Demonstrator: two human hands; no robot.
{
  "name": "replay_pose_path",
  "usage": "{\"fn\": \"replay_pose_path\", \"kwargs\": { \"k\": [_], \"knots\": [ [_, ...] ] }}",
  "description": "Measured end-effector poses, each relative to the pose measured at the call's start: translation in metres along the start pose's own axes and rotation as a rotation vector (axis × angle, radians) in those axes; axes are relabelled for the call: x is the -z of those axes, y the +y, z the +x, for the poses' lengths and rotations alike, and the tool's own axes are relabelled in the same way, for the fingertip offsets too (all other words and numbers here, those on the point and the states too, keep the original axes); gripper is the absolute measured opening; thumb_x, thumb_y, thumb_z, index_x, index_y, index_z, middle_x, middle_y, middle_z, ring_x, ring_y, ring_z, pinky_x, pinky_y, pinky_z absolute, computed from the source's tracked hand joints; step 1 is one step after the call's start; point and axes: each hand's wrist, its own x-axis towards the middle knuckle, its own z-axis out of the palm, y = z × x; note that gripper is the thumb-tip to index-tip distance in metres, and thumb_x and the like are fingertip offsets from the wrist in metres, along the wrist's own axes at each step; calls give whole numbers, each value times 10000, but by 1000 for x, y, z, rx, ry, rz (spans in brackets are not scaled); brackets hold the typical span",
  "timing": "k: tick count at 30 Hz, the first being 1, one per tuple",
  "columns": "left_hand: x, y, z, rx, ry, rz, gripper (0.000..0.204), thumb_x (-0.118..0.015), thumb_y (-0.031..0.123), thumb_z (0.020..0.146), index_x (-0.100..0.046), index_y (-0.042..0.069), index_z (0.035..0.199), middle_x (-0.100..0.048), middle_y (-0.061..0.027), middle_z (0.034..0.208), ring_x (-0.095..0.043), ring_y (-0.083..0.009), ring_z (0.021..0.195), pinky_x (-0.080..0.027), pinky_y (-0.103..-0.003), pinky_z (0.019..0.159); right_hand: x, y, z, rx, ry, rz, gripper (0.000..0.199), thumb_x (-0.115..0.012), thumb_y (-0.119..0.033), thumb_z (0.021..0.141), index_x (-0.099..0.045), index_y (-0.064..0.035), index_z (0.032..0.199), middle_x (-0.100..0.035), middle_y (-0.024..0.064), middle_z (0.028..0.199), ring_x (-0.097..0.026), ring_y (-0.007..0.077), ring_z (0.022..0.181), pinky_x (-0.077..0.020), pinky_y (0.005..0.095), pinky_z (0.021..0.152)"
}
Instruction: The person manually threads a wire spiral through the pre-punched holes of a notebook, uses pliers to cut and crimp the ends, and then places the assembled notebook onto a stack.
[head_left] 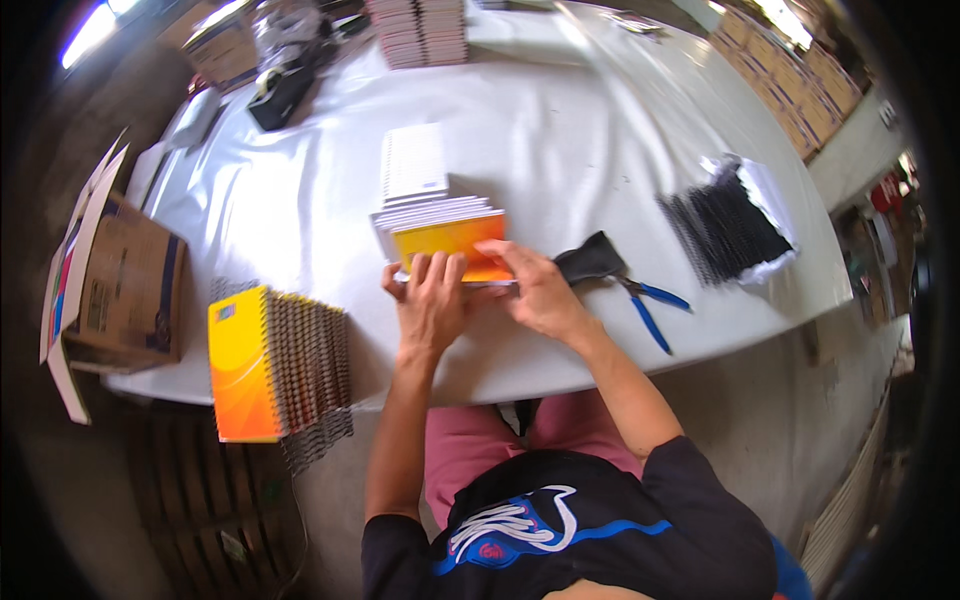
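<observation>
Our left hand [430, 305] and right hand [545, 292] grasp the yellow-orange booklet [438, 236], likely steadying it; pliers [667, 296] at its 3 o'clock, probably for quick reach.

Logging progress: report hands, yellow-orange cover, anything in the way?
Left hand and right hand at yellow-orange cover. White page stack beyond. Blue-handled pliers to the right, not between hands.

The left arm [398, 430] rises almost straight; the right arm [632, 395] slants inward. The left hand [432, 305] shows its back, fingers bent and pointing forward. The right hand [545, 295] reaches leftward close beside it, fingers extended. Whether either grips is unclear.
</observation>
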Motion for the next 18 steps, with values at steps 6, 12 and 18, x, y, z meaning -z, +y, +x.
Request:
{"fn": "replay_pose_path", "kwargs": {
  "k": [6,12,18],
  "knots": [
    [48,18,-1,-203,351,-129,415,-698,532,696,-505,168,639,-405,27,573,-474,-161,640,-253,-393,779,110,75,-41,-301,386,-384,522,-735,-130,715,-555,-36,1196,-561,152,1213,-533,326,1117,-416,392,972],
    [33,28,-41,-83,182,-21,406,-721,576,669,-588,227,828,-477,12,883,-465,-205,1023,-83,-582,987,149,155,-78,-661,140,-909,399,-579,-143,837,-542,-75,1228,-565,154,1183,-560,336,1063,-460,421,901],
    [25,61,-41,289,104,-213,548,-812,547,518,-571,158,818,-457,-58,1055,-352,-329,1188,-162,-678,961,180,152,-65,-571,35,-723,388,-475,10,853,-543,-67,1228,-630,218,992,-608,400,909,-480,490,809]
  ]
}}
